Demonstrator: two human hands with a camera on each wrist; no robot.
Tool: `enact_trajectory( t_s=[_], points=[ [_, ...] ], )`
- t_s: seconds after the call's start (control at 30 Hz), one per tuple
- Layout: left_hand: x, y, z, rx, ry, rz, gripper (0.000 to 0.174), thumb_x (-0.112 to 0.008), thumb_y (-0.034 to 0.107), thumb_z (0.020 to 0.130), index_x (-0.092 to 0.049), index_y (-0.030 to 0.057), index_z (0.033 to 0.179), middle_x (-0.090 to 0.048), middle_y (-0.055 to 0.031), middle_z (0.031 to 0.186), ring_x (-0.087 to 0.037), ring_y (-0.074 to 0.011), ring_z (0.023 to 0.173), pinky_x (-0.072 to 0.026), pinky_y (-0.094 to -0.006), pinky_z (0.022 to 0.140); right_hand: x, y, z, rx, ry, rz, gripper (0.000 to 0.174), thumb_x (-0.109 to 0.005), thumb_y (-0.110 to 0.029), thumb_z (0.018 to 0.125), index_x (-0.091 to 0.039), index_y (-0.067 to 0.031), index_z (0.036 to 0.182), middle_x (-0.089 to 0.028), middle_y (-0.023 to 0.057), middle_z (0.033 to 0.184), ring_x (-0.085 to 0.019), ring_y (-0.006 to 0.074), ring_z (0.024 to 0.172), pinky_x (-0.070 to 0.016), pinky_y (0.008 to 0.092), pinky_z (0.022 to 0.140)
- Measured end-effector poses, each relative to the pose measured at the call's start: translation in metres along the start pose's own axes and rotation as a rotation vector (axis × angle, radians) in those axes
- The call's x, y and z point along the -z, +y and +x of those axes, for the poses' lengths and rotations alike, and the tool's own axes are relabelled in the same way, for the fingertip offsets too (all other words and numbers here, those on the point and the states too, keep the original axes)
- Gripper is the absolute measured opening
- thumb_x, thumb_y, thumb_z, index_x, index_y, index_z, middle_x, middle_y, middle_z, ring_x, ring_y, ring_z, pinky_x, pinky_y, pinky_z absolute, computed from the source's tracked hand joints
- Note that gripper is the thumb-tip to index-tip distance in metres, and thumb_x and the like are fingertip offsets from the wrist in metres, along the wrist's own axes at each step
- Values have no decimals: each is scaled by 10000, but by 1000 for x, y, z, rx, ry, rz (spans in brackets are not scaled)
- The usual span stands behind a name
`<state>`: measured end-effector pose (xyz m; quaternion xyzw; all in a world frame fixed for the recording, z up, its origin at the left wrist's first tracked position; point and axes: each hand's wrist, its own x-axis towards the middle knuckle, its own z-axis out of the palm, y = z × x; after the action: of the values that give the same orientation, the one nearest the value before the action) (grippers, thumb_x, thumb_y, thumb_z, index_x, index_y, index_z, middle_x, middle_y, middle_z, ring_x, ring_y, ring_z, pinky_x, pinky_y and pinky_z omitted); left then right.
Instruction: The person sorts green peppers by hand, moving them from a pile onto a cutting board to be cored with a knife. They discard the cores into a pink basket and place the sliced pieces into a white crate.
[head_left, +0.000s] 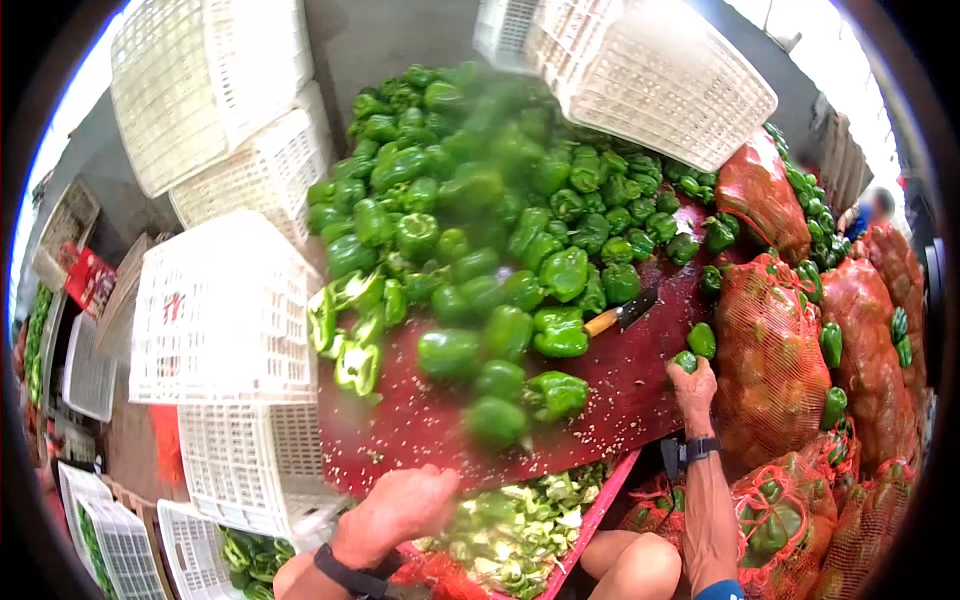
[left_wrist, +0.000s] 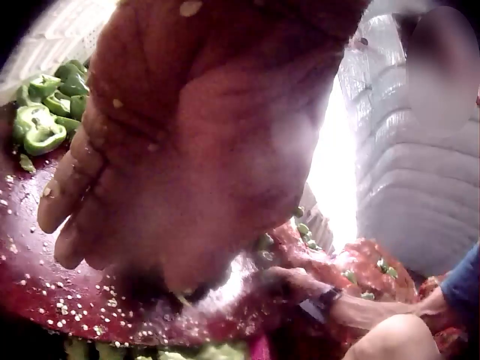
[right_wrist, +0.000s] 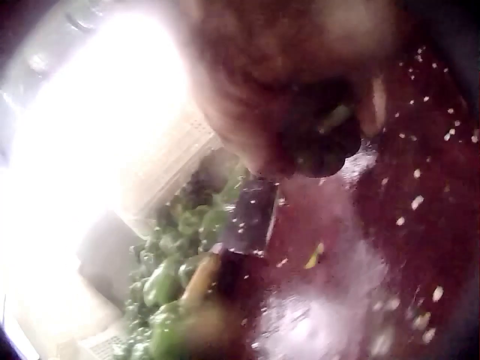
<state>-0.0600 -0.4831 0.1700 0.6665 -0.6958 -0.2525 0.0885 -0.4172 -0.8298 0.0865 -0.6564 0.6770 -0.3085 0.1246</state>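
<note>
My right hand [head_left: 693, 390] grips a green bell pepper [head_left: 685, 362] at the right edge of the red board [head_left: 420, 440]. In the right wrist view the pepper [right_wrist: 324, 139] shows dark, with fingers round it. Another pepper [head_left: 701, 340] sits just beyond. My left hand [head_left: 405, 515] is over the board's near edge, its fingers [left_wrist: 67, 217] loosely extended and holding nothing. A cleaver with a wooden handle [head_left: 601, 323] and dark blade [right_wrist: 251, 217] lies on the board. Halved peppers [head_left: 357, 366] lie at the board's left, and white seeds are scattered across it.
A big heap of green peppers [head_left: 420, 190] covers the board's far side. White plastic crates [head_left: 225, 310] are stacked at left, another crate [head_left: 660, 80] behind. Orange mesh sacks [head_left: 770, 370] of peppers crowd the right. Below the board, a pink-rimmed bin [head_left: 612, 480] holds pepper scraps.
</note>
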Motion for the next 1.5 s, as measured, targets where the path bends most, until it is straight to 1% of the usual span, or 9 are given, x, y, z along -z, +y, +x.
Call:
enact_trajectory(
  t_s=[0.3, 0.53, 0.67, 0.73, 0.87, 0.97, 1.07, 1.23, 1.5],
  points=[
    [17, -35, -14, 234, 330, -732, 518, -685, 246, 953, -535, 17, 1393, -703, -191, 1008, -719, -243, 863, -587, -357, 723, 33, -237, -134, 74, -1143, 424, 481, -615, -398, 976, -622, -6, 1254, -713, 117, 965, -665, 159, 728, -558, 295, 575],
    [-17, -65, -11, 524, 319, -1327, 652, -635, 234, 997, -338, 82, 1557, -689, -164, 1073, -712, -232, 740, -592, -334, 607, -91, -248, -226, 705, -864, 260, 346, -532, -341, 1008, -624, -15, 940, -639, 184, 799, -627, 285, 715, -504, 467, 658],
    [-67, -81, -8, 433, 406, -492, 612, -733, 190, 908, -494, 81, 1460, -724, -226, 971, -736, -250, 812, -575, -369, 669, -70, -247, -172, 944, -467, 266, 119, -639, -149, 874, -607, -44, 828, -617, 147, 760, -621, 304, 696, -516, 442, 644],
    [-62, -63, -8, 329, 417, -644, 561, -721, 243, 903, -531, 13, 1378, -681, -311, 1075, -667, -453, 1054, -547, -461, 867, -49, -247, -117, 867, -182, -1, 98, -647, -141, 880, -625, -52, 843, -650, 145, 786, -639, 313, 700, -522, 434, 640],
    [-57, -54, -6, 387, 457, -439, 578, -732, 291, 885, -552, -23, 1336, -674, -329, 1050, -673, -455, 1031, -546, -477, 851, -60, -181, -19, 258, -82, -85, 357, -644, -353, 890, -641, 3, 860, -705, 196, 897, -676, 392, 797, -545, 493, 742],
    [-45, -53, 1, 472, 437, -570, 602, -730, 310, 893, -550, -12, 1368, -701, -286, 966, -707, -390, 920, -555, -445, 797, -98, -121, 10, 277, -36, -250, 452, -656, -443, 852, -718, -1, 926, -713, 191, 825, -690, 374, 728, -563, 462, 725],
    [-46, -50, 8, 478, 454, -556, 574, -732, 336, 895, -586, -3, 1334, -718, -250, 965, -723, -339, 881, -562, -419, 784, -77, -149, -2, -204, -413, 185, 395, -699, -409, 868, -743, -28, 775, -675, 130, 694, -622, 216, 479, -497, 383, 439],
    [-37, -34, 22, 502, 402, -511, 536, -744, 379, 872, -636, 9, 1244, -718, -242, 1015, -711, -382, 948, -556, -437, 826, -99, -136, 8, -481, -404, 581, 214, -726, -180, 757, -650, 18, 782, -661, 113, 720, -608, 231, 502, -503, 392, 470],
    [-35, -22, 33, 382, 381, -183, 579, -783, 426, 802, -566, 24, 1158, -621, -284, 996, -658, -476, 911, -552, -538, 772, -29, -110, 11, -346, -296, 557, 242, -663, -289, 849, -539, -106, 752, -498, -4, 601, -449, 139, 409, -405, 328, 371]
  ],
)
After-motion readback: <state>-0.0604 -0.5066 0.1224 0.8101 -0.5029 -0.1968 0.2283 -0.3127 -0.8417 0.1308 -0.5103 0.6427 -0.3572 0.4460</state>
